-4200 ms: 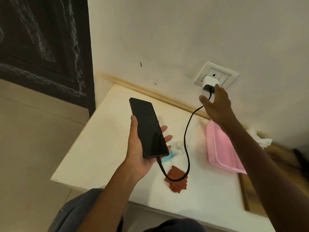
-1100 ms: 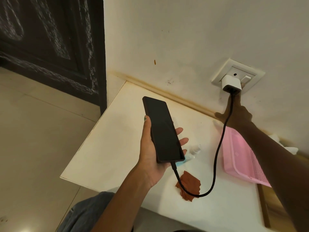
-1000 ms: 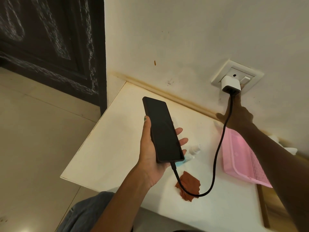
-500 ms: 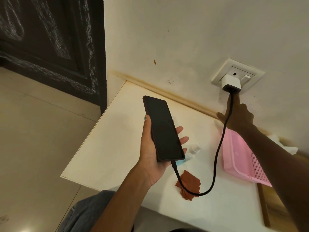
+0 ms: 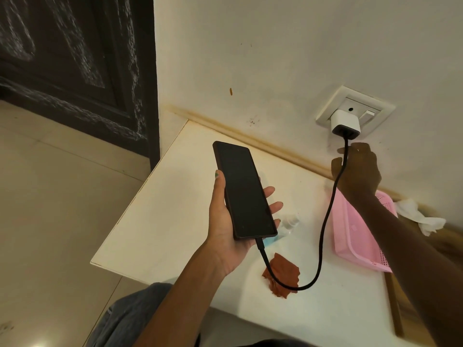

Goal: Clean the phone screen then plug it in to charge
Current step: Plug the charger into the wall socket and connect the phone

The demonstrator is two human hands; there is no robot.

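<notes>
My left hand [image 5: 225, 234] holds a black phone [image 5: 244, 190] with a dark screen above the white table [image 5: 162, 209]. A black cable [image 5: 325, 221] runs from the phone's lower end in a loop up to a white charger [image 5: 345, 122] plugged into the wall socket [image 5: 354, 110]. My right hand [image 5: 358, 171] hovers just below the charger, fingers curled loosely and holding nothing; the cable passes in front of it. On the table lie a rust-red cloth [image 5: 283, 274] and a small clear spray bottle [image 5: 288, 224], partly hidden by the phone.
A pink plastic basket [image 5: 355, 241] sits on the table's right part under my right forearm. Crumpled white tissue [image 5: 418, 214] lies by the wall behind it. A dark door [image 5: 75, 58] stands at the left, with pale floor tiles [image 5: 50, 196] beneath.
My right hand has drawn back down from the socket switch, its pointing finger now curled. The phone and my left hand have stayed in place.
</notes>
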